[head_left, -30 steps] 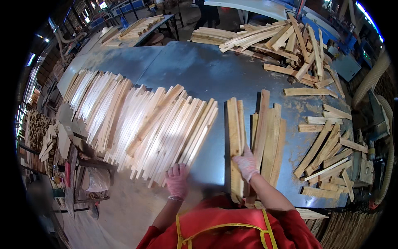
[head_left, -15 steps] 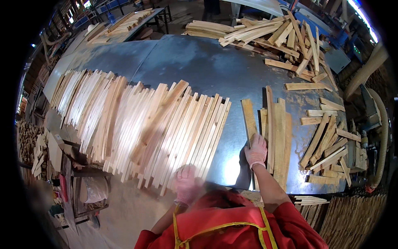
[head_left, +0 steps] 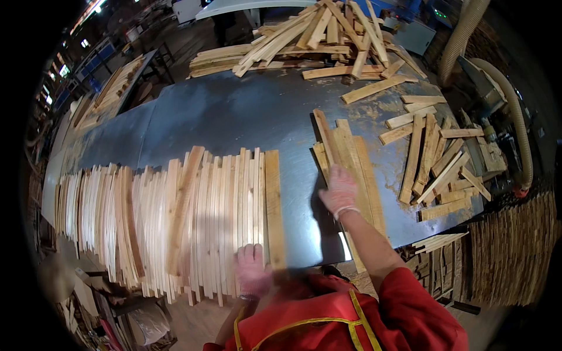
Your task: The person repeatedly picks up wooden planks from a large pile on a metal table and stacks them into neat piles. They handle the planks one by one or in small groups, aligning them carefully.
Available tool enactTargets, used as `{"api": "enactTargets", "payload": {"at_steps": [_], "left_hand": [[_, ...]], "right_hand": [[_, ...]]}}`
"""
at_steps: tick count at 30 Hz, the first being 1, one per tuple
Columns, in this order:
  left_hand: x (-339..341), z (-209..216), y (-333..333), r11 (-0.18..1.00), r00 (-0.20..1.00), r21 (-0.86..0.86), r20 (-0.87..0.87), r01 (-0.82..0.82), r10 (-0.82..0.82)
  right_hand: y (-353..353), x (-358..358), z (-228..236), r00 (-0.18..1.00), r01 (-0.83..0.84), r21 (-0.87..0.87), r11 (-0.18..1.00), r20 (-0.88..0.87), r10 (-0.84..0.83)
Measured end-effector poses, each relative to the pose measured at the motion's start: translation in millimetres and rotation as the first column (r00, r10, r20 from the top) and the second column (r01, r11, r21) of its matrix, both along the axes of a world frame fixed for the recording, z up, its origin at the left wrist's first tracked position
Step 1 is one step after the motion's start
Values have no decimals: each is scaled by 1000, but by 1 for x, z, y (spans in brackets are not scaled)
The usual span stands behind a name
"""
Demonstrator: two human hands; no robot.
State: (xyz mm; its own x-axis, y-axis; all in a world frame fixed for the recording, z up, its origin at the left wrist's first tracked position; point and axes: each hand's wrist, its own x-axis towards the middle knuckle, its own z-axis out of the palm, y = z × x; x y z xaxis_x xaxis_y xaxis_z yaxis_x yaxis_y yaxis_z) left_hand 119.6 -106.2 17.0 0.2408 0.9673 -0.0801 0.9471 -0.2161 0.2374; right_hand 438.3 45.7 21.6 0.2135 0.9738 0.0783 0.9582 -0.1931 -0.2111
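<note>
My left hand (head_left: 253, 272), in a pale pink glove, lies against the near ends of a long row of light wooden strips (head_left: 219, 199), its fingers stretched out. A wider, yellowish wooden board (head_left: 274, 205) forms the right end of that row, just beside this hand. My right hand (head_left: 339, 190), gloved alike, is closed over a narrow wooden strip (head_left: 326, 136), its thumb toward the left edge; the fingertips are partly hidden. This strip slants beside flat boards (head_left: 367, 175) on its right, and a shorter piece (head_left: 319, 157) shows on its left.
A heap of loose boards (head_left: 328, 35) covers the far side of the metal table (head_left: 222, 111). Short offcuts (head_left: 436, 152) lie scattered at the right, near a ribbed hose (head_left: 518, 117). Stacked wood (head_left: 509, 257) stands beyond the near right edge.
The board under my right hand has gone left to the row's end. That hand is now on another strip. My left hand stays by the near ends; the whole view has turned.
</note>
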Motion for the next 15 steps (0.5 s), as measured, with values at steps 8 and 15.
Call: {"api": "enactTargets", "payload": {"at_steps": [8, 15], "left_hand": [[25, -21, -12, 985, 981, 80, -138, 150, -138], [34, -8, -26, 997, 1000, 77, 9, 27, -28]], "right_hand": [[-51, 10, 6, 835, 84, -235, 969, -514, -197], [-88, -90, -8, 712, -288, -403, 869, -696, -87]]}}
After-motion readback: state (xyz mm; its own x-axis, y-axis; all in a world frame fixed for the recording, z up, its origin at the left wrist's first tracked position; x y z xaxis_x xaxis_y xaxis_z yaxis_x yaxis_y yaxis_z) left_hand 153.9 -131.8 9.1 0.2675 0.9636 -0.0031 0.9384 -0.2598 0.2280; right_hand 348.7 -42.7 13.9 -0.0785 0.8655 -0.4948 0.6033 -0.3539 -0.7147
